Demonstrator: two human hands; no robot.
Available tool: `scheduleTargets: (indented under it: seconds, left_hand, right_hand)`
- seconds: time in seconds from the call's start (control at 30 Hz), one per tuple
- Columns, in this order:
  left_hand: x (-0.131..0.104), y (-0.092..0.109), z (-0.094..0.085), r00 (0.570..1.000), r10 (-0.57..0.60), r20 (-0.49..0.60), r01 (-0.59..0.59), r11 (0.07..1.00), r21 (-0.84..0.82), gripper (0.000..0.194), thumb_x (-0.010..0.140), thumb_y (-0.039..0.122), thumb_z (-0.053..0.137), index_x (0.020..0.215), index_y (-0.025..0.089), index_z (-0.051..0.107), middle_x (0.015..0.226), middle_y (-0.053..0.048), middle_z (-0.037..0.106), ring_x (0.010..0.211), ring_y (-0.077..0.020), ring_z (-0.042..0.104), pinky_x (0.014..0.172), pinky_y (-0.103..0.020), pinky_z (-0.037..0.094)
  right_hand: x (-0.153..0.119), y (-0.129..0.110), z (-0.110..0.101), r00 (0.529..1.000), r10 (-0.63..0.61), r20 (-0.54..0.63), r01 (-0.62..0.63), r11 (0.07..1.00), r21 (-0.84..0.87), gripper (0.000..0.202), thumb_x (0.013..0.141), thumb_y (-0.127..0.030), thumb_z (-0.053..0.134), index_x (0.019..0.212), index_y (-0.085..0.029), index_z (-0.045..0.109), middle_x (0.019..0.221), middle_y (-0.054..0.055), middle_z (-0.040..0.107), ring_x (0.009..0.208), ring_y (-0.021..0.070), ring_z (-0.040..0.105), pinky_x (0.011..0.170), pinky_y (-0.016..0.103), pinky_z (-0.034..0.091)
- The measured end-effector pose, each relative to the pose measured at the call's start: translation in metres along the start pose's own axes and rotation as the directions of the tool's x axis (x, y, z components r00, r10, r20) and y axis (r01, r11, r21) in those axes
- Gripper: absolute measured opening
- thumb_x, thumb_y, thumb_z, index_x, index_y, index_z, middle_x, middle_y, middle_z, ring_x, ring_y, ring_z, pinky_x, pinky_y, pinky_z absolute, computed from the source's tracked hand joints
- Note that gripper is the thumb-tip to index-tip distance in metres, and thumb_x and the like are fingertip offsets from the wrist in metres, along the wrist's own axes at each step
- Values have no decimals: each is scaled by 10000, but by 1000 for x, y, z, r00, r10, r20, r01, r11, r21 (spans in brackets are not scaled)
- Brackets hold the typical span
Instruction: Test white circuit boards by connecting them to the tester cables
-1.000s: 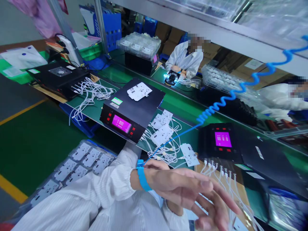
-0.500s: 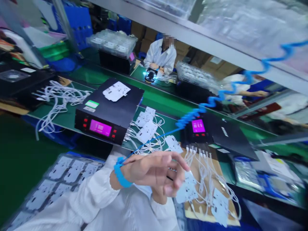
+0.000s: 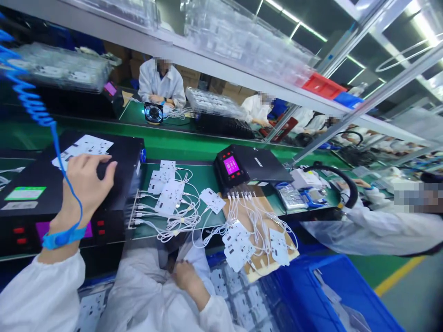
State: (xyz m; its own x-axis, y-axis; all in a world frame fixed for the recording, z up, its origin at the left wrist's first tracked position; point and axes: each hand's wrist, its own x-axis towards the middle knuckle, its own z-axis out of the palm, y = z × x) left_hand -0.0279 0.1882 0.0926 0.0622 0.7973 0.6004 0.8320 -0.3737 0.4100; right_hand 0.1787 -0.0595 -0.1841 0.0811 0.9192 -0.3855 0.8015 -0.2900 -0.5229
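My left hand (image 3: 88,184), with a blue wrist strap (image 3: 64,238) and coiled cord, reaches over a black box (image 3: 121,161) with a magenta display. Its fingers are over a white circuit board (image 3: 92,144) on top of the box, with the thumb spread apart; I see no grip on the board. My right hand (image 3: 188,276) rests low in my lap against the white gown, its fingers partly hidden. Beside the box, several white boards (image 3: 169,196) lie on the green bench, joined to white cables (image 3: 183,219).
A second black box (image 3: 254,163) stands further right, its cables running to boards (image 3: 238,244) on a brown cardboard sheet (image 3: 263,272). Trays of boards (image 3: 245,299) are below. A blue bin (image 3: 332,286) is at lower right. Co-workers in white gowns (image 3: 162,83) sit opposite and to the right.
My left hand has moved from in front of my body to above the board on the left black box. My view has swung right; my right hand now shows in my lap.
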Motion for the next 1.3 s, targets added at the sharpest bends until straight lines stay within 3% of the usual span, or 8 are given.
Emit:
scheduleTargets:
  seconds: [0.13, 0.23, 0.33, 0.5, 0.67, 0.97, 1.13, 1.3]
  left_hand:
    - [5, -23, 17, 998, 60, -24, -58, 995, 81, 451, 1004, 515, 453, 1080, 160, 721, 1137, -153, 722, 1199, -311, 630, 1102, -465, 496]
    - [2, -20, 19, 987, 155, 47, -159, 982, 99, 435, 996, 510, 436, 1044, 183, 719, 1098, -130, 729, 1154, -288, 654, 1045, -409, 521]
    - [-1, -14, 17, 981, 130, 142, -145, 985, 98, 377, 966, 494, 459, 1021, 210, 701, 1087, -83, 764, 1101, -267, 694, 929, -350, 538]
    - [-6, -6, 16, 990, 23, 141, -50, 981, 189, 358, 981, 470, 462, 1085, 228, 705, 1091, -32, 784, 1062, -240, 699, 812, -284, 478]
    - [-12, 14, 31, 987, 16, 162, -77, 923, 377, 513, 1059, 467, 327, 1096, 144, 723, 1081, -149, 688, 1029, -312, 635, 716, -334, 424]
    - [-17, 18, 31, 984, -27, 178, -26, 957, 290, 538, 1057, 481, 346, 1154, 118, 732, 1118, -174, 628, 1111, -346, 600, 884, -410, 509]
    - [-20, 11, 45, 983, 12, 181, -41, 987, 155, 501, 1063, 430, 376, 1308, 110, 674, 1437, -211, 596, 1341, -364, 562, 1074, -463, 497]
    - [-24, 17, 64, 973, 11, 230, -55, 981, 186, 545, 1054, 238, 228, 1323, 9, 643, 1438, -277, 590, 1419, -395, 523, 1225, -565, 376]
  right_hand:
    - [8, 53, 21, 937, 293, -191, -315, 945, -93, 475, 885, -118, 539, 1333, -86, 695, 1438, 277, 624, 1407, 425, 555, 1175, 584, 441]
    - [15, 69, 33, 902, 308, -304, -346, 935, -80, 496, 978, -169, 437, 1425, -94, 639, 1465, 259, 598, 1414, 384, 550, 1221, 525, 413]
    - [25, 75, 46, 865, 287, -412, -332, 942, -41, 516, 969, -175, 458, 1457, -121, 615, 1485, 239, 586, 1419, 396, 534, 1211, 540, 422]
    - [34, 79, 52, 873, 278, -400, -320, 947, -40, 542, 988, -259, 492, 1509, -134, 576, 1545, 236, 554, 1473, 405, 486, 1224, 567, 381]
    - [46, 70, 44, 887, 306, -346, -363, 925, -111, 592, 1002, -366, 498, 1526, -95, 545, 1589, 283, 491, 1510, 422, 438, 1223, 614, 343]
    - [71, 61, 16, 839, 313, -445, -334, 942, 33, 426, 849, -389, 588, 1219, -203, 686, 1260, 199, 712, 1316, 432, 593, 1095, 584, 460]
    - [61, 67, 16, 834, 263, -485, -322, 946, -40, 524, 903, -429, 491, 1312, -129, 624, 1239, 248, 686, 1218, 439, 646, 1015, 559, 510]
    - [68, 68, 28, 847, 285, -449, -371, 922, -115, 621, 949, -419, 482, 1449, -60, 559, 1410, 298, 619, 1334, 451, 576, 1101, 587, 443]
